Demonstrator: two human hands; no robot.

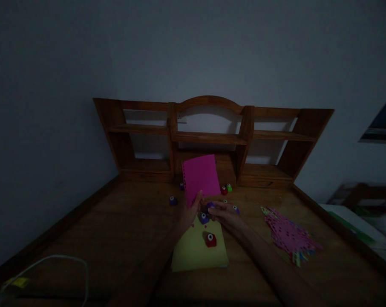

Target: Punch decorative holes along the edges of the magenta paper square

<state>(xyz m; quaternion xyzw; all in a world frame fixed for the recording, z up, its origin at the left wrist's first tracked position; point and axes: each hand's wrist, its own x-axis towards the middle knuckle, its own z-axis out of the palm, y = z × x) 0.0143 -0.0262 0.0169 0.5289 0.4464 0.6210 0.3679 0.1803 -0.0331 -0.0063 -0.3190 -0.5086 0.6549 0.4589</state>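
Observation:
My left hand point(189, 214) pinches the lower edge of a pink paper sheet point(201, 175) and holds it upright above the desk; small holes run down the sheet's left edge. My right hand point(225, 214) is closed around a small purple paper punch point(210, 206) just right of the sheet's bottom edge. Below both hands lies a yellow sheet point(194, 252) with a red punch point(211, 240) and another purple punch point(203, 218) resting on it.
More small punches sit on the wooden desk point(116, 230): purple ones point(173, 201), a red one point(224, 190) and a green one point(229, 187). A pile of punched pink papers point(289, 235) lies at the right. A wooden shelf unit point(208, 136) stands behind. A white cable point(68, 262) loops at the front left.

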